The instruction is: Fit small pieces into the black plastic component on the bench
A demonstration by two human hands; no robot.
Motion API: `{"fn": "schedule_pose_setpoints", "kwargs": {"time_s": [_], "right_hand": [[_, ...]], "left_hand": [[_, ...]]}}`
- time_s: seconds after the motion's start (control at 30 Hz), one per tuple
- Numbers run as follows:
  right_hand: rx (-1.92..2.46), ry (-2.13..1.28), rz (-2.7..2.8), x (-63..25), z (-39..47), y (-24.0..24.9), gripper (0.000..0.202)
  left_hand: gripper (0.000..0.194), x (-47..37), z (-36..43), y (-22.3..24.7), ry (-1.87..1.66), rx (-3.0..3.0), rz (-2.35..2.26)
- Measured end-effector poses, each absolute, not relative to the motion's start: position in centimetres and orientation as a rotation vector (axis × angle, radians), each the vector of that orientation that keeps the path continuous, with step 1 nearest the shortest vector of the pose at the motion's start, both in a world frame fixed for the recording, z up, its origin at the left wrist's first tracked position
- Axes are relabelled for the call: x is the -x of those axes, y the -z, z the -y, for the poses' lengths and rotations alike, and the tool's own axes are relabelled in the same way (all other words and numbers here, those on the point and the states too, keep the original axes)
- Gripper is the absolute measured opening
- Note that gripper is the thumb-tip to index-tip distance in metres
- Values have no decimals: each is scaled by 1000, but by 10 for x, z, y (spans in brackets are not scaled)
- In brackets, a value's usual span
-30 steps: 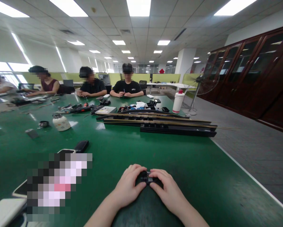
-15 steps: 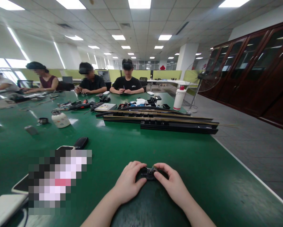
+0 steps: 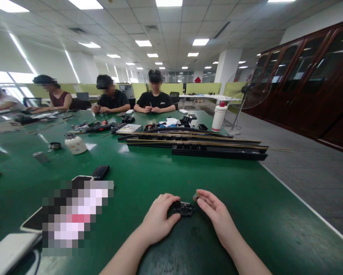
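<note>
My left hand (image 3: 162, 215) grips the left end of a small black device (image 3: 184, 209) on the green tabletop, thumb in front and fingers behind. Small metallic parts show along the device's top; its exact kind I cannot make out. To its upper right, my right hand (image 3: 213, 208) pinches a small grey part with a yellowish end (image 3: 196, 196) between thumb and fingertips. That part is apart from the black device. The left end of the device is covered by my left hand.
Long black rails (image 3: 220, 153) with thin brass-coloured rods lie across the table ahead. A phone (image 3: 32, 220), a white box-like object (image 3: 12, 250) and a white jar (image 3: 75, 145) are on the left. A white bottle (image 3: 218, 119) stands far right. Several people sit opposite.
My right hand has moved up and right, taking the small grey part away from the black device. My left hand stays on the device. The view has shifted slightly.
</note>
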State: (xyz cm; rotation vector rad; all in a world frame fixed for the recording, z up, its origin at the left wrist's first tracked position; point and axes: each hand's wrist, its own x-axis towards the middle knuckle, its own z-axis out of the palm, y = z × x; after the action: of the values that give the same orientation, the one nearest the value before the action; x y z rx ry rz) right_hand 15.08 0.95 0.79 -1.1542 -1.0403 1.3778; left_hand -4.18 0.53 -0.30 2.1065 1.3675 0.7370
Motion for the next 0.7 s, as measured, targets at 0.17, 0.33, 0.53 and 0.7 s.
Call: {"fn": "schedule_pose_setpoints", "kwargs": {"time_s": [0.17, 0.33, 0.53, 0.7], "right_hand": [[1157, -1352, 962, -152, -10, -6, 44], [1135, -1343, 902, -153, -13, -1, 42], [1095, -1355, 779, -153, -15, -1, 38], [1054, -1372, 697, -153, -16, -5, 35]], "left_hand": [[38, 42, -5, 4, -723, -2108, -1366], [37, 42, -5, 4, -738, -2097, -1358], [38, 43, -5, 5, -739, -2099, -1355], [39, 43, -6, 7, -738, -2108, -1354]]}}
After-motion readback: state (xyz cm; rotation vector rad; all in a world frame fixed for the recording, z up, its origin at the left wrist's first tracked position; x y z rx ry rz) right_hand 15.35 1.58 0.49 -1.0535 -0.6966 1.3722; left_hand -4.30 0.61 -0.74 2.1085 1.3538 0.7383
